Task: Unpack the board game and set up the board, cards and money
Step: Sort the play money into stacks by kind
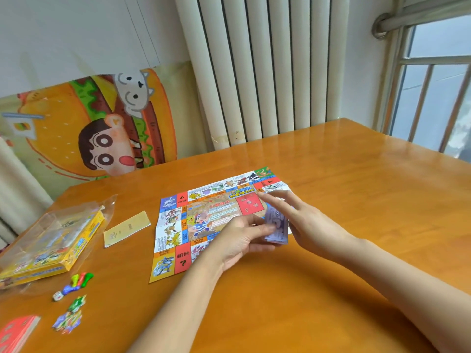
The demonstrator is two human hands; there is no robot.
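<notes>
Unfolded colourful paper game board (pixel 204 215) flat on orange wooden table (pixel 356 187), left hand (pixel 239 243) pinching purple paper-money stack (pixel 276 228) over board's near-right edge, right hand (pixel 305 220) fingers straight against stack, yellow plastic-wrapped game box (pixel 48 240) well left of board, wide tabletop right of board.

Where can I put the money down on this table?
Bare table lies right of the board, out to the window-side edge, and behind it toward the radiator. Left of the board is crowded: box, paper slip, pawns, die, red cards. The left hand holds the money over the board.
</notes>
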